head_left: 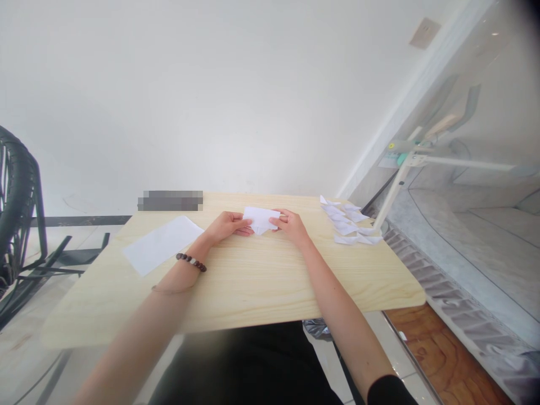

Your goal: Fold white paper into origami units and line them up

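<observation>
Between my two hands is a small folded sheet of white paper, held just above the table, with a pointed flap at its lower edge. My left hand pinches its left end, thumb in front. At the right end my right hand grips it the same way. A flat white sheet of paper lies on the table beside my left forearm. Several folded white paper pieces, boat-like in shape, sit in rows at the right side of the table.
The light wooden table stands against a white wall. A blurred dark patch covers its back left corner. A black woven chair is at the left. On the right, a white metal stand rises beside a bed.
</observation>
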Tool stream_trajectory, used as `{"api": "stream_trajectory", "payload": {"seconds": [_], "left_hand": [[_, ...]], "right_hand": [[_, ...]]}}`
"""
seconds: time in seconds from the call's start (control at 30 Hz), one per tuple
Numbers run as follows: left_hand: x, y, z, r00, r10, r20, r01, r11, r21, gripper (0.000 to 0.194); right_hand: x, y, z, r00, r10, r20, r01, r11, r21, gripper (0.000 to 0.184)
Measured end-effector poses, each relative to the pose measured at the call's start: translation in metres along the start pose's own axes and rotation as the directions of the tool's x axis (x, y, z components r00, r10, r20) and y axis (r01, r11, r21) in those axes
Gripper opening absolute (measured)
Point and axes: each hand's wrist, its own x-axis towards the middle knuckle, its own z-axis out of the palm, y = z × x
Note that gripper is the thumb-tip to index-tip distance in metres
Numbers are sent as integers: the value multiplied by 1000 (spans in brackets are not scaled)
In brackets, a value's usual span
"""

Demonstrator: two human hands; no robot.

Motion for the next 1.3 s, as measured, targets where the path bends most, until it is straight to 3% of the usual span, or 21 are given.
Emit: {"api": "stream_trajectory", "payload": {"seconds": [0.43, 0.7, 1.07, 1.3], "left_hand": [[2, -3, -1, 999, 29, 22, -29, 1000, -8, 39], [0, -2, 4, 993, 96, -63, -91, 993, 79, 43], [2, -6, 1, 988, 97, -124, -72, 978, 196, 35], [4, -9, 0, 996, 70, -54, -66, 995, 78, 32]], "right_hand": [[0, 0, 3, 999, -17, 50, 21, 996, -85, 42], [-2, -3, 9, 1000, -10, 29, 11, 999, -37, 37], [-4, 0, 20, 996, -54, 66, 56, 998, -25, 41], [-3, -2, 21, 997, -58, 46, 60, 997, -41, 40]]}}
